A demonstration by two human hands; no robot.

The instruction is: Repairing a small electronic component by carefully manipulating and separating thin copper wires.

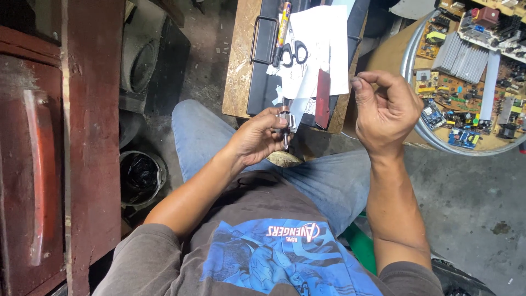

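One small metal part (284, 121), a short cylinder with a thin pin pointing down, sits in the left hand (257, 140), pinched between thumb and fingertips above the person's lap. It hangs just in front of the near edge of the desk (236, 66), a low board of pressed wood. The right hand (384, 109) is raised to the right of that desk, well apart from the metal part, with thumb and forefinger pressed together as if nipping something too small to see; I cannot tell whether it holds anything.

On the desk lies one black case (262, 52) with a handle on its left side. On top of the case are one pair of scissors (294, 53) with black handles, one marker pen (282, 30) lying lengthwise just left of the scissors, a few sheets of white paper (320, 46), and one dark red flat strip (322, 98) near the desk's near edge.

To the right of the desk stands one round metal tray (412, 71) filled with circuit boards (466, 82); several show, more than five, though an exact count is hard. To the left of the desk, on the floor, stands one small bucket (141, 176) lined with a black bag, and beyond it a dark red cabinet (49, 148).
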